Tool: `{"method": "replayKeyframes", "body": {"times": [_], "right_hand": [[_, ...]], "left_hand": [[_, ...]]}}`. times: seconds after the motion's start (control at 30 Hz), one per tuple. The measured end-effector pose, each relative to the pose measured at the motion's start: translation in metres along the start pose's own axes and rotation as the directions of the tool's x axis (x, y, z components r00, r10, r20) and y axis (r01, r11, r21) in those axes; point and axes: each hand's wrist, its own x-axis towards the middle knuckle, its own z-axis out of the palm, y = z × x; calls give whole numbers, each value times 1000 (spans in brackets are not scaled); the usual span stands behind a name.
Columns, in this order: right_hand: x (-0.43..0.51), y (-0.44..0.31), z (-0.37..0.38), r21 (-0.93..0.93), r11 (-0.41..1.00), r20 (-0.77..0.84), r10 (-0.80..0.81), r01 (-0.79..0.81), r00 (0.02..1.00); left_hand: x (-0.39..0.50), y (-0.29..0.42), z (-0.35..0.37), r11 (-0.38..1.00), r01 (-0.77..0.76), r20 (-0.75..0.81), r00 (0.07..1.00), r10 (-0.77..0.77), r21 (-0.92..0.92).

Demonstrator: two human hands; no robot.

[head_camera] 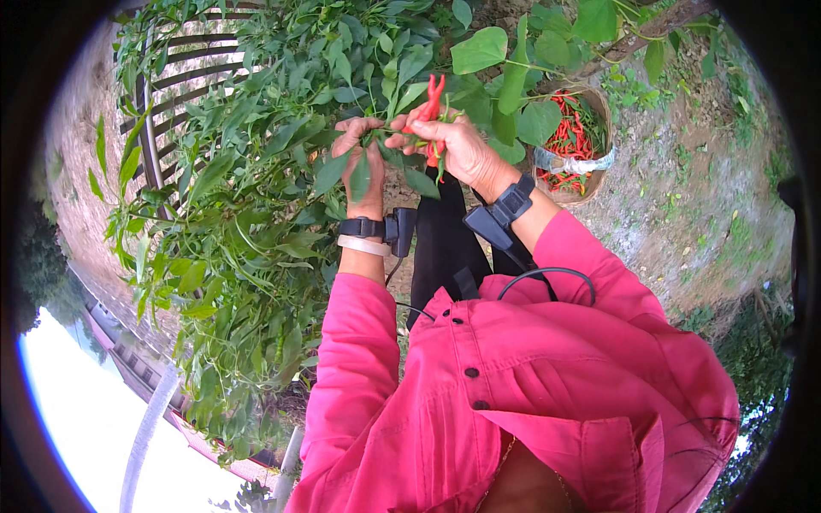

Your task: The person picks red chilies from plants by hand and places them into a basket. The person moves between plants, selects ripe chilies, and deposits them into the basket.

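Several red chili peppers with green stems stick out of my right hand, which is closed around them at the upper middle. Beside it on the left, my left hand is at a leafy sprig of the pepper plant, its fingers partly hidden by leaves. The fingertips of both hands are close together at the stems. To the right of my right hand, a woven basket with a pale wrapped handle holds many red chilies and some green ones.
Dense pepper foliage fills the left, with a dark slatted metal fence behind it. A vine with broad leaves and a woody branch cross the upper right. Bare soil with small weeds lies beyond the basket.
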Motion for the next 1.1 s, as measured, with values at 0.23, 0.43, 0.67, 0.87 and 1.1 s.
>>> {"method": "replayKeyframes", "body": {"times": [0.23, 0.43, 0.67, 0.87, 1.1], "right_hand": [[3, 7, -9, 180, 983, -168, 53, -22, 984], [-2, -1, 12, -204, 976, 41, -74, 80, 996], [15, 4, 8, -146, 986, -250, -117, 82, 961], [33, 21, 5, -186, 982, -344, -33, -33, 938], [52, 26, 18, -293, 956, -368, -94, -19, 925]], "left_hand": [[-3, 11, 2, 993, 49, 25, 998, -52, 106], [1, -2, 3, 961, -255, 48, 967, 251, 106], [7, 3, -5, 987, -71, 69, 996, 61, 142], [5, 15, -12, 994, -59, -24, 998, 62, 93], [-3, 8, -22, 970, 202, -103, 971, -217, -137]]}}
